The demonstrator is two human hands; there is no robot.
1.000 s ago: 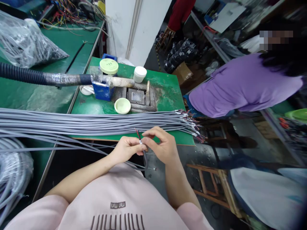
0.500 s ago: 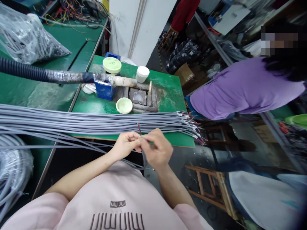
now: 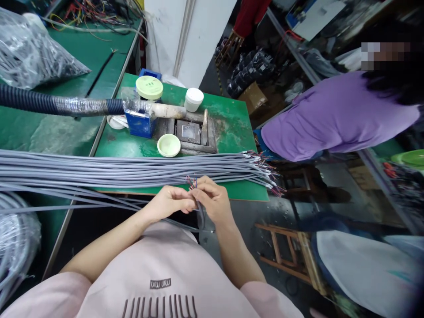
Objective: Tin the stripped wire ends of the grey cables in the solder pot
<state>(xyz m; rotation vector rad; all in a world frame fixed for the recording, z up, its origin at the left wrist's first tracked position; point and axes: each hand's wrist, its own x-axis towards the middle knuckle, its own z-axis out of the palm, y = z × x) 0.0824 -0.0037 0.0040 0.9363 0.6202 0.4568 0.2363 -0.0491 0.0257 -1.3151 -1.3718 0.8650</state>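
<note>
In front of my chest, both hands meet at the end of a grey cable [image 3: 201, 217] whose thin coloured wires [image 3: 191, 182] fan upward between them. My right hand [image 3: 214, 198] is closed, thumb and fingers pinching the cable end just below the bare wires. From the other side my left hand [image 3: 172, 202] is closed too, its thumb and forefinger pressed at the same cable end; the exact contact is partly hidden. Just beyond my hands lies a thick bundle of grey cables [image 3: 139, 170], with stripped wire ends [image 3: 270, 176] at its right.
Behind the bundle are a solder pot [image 3: 190, 131], a shallow pale-green dish [image 3: 168, 145], a white lidded tub [image 3: 194, 100] and a blue holder [image 3: 139, 123] under an extraction hose [image 3: 92, 106]. A wrapped cable coil [image 3: 20, 234] lies left. A person in purple [image 3: 338, 115] sits to the right.
The wires between my hands have spread from a narrow red-dark bunch into a visible multicoloured fan. My right hand has turned, its fingers now closer around the cable end. The view has shifted slightly.
</note>
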